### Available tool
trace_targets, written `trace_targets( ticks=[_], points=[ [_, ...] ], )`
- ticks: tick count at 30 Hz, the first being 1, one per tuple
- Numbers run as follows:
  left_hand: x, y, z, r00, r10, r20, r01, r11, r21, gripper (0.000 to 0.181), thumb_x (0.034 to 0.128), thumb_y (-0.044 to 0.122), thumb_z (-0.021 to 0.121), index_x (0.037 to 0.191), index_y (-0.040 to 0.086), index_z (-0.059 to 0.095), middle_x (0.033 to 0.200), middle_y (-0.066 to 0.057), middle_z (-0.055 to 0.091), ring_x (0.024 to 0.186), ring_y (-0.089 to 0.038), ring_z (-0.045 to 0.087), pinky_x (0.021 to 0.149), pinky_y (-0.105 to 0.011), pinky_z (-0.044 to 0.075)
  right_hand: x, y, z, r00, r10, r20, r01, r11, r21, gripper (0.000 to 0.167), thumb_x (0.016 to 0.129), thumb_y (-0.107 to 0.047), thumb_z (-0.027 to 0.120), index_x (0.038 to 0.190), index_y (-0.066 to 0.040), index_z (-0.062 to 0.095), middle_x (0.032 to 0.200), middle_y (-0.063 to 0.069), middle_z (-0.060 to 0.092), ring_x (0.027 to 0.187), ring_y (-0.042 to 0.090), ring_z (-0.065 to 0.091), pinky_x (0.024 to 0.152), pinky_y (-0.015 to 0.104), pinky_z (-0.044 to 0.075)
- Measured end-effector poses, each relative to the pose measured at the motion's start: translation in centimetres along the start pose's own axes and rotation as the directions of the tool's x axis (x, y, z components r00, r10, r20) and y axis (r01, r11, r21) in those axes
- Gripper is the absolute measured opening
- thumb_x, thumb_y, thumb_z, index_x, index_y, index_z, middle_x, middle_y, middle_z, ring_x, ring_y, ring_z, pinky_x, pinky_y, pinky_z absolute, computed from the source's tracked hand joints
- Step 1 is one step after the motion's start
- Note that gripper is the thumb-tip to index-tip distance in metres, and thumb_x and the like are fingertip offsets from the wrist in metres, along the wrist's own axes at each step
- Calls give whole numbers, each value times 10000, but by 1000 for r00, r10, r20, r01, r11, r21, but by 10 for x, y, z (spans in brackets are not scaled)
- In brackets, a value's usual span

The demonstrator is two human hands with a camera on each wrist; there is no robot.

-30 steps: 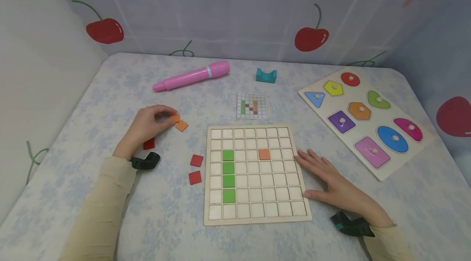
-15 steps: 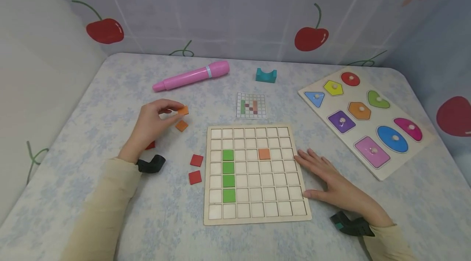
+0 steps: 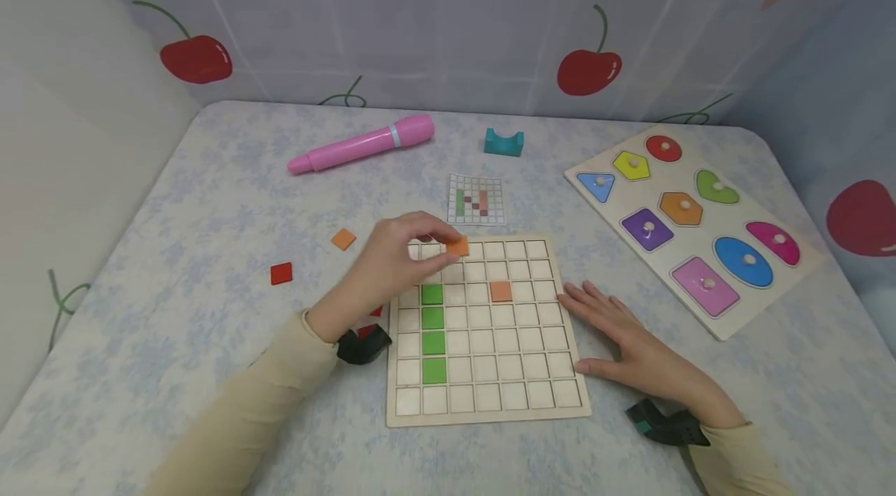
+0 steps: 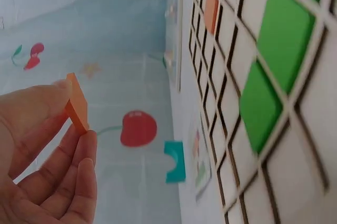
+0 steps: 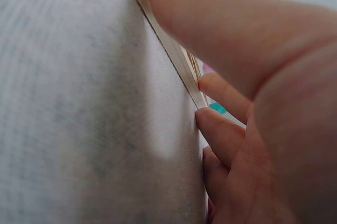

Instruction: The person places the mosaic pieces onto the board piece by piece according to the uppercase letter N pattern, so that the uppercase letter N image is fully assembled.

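Observation:
My left hand pinches an orange square tile between thumb and fingers, above the upper part of the wooden grid board. The left wrist view shows this tile held clear of the board. A column of green tiles and one orange tile sit in the board's cells. My right hand lies at the board's right side with spread fingers; in the right wrist view its thumb and fingertips touch the board's edge.
Left of the board lie a loose orange tile and a red tile; more red tiles are partly hidden by the left wrist. Behind are a pattern card, pink pen-like stick and teal block. A shape puzzle lies right.
My left hand has lifted an orange tile from beside another one and carried it right, over the board. The right hand stays in place.

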State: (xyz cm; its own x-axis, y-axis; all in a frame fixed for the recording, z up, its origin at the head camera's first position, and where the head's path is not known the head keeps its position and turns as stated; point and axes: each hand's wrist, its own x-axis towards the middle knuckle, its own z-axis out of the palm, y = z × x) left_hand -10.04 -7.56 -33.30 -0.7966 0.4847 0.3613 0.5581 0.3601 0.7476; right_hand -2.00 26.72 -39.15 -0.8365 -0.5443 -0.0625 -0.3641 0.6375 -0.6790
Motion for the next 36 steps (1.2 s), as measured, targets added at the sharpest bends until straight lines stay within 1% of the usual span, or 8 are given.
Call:
trace_targets(
  ticks=[4,8,11,14,16,24,28,36],
  points=[
    [1,9,28,993,6,121,-1,999,-43,188,812,91,740,995,81,701,953,40,651,894,-108,598,797,-317,491,0,0,1,1000,15,9,-15,1000,4,786,827,-342,715,1478,-183,304,1519,101,210,1393,307,43,1061,562,7],
    [1,8,46,980,-55,192,58,998,-12,196,805,113,752,994,101,703,938,57,654,884,-78,592,784,-266,481,1,0,0,1000,17,11,-17,1000,1,785,830,-349,709,1481,-198,297,1521,91,205,1393,303,41,1065,552,2],
    [2,5,54,963,-101,252,95,995,36,207,802,153,760,999,119,708,935,71,656,874,-66,587,774,-237,466,1,1,0,1000,-5,2,5,1000,7,788,826,-322,719,1479,-185,301,1520,90,209,1392,308,47,1063,556,0],
    [3,4,58,943,-125,307,112,992,58,219,800,167,762,1009,129,711,953,78,657,889,-66,581,790,-226,445,0,1,0,1000,-22,-7,22,1000,11,789,823,-302,725,1478,-175,303,1519,89,213,1391,311,51,1058,564,1],
    [4,3,60,937,-128,326,113,991,64,217,797,168,764,1005,133,713,964,79,660,903,-61,580,803,-219,437,0,1,0,1000,-24,-9,24,1000,13,790,823,-300,726,1478,-175,303,1519,86,213,1391,308,51,1058,565,1],
    [2,-3,65,921,-95,378,87,995,38,178,800,149,758,967,107,712,935,44,654,825,-48,586,728,-188,459,0,2,0,999,-33,-17,33,999,14,791,822,-284,729,1478,-170,303,1516,97,218,1390,317,53,1051,579,4],
    [2,-3,66,920,-73,386,77,997,5,184,793,118,760,964,82,705,899,27,645,781,-57,582,695,-187,469,0,1,0,1000,-28,-13,29,999,17,792,820,-284,730,1478,-171,304,1516,101,217,1390,318,47,1048,583,1],
    [-3,1,66,905,-108,412,133,991,-33,206,789,42,746,987,33,689,926,-21,652,763,-42,583,699,-160,476,0,-1,0,999,-46,-19,47,999,20,775,833,-282,718,1478,-171,303,1513,114,220,1387,336,49,1048,585,-4]
  ],
)
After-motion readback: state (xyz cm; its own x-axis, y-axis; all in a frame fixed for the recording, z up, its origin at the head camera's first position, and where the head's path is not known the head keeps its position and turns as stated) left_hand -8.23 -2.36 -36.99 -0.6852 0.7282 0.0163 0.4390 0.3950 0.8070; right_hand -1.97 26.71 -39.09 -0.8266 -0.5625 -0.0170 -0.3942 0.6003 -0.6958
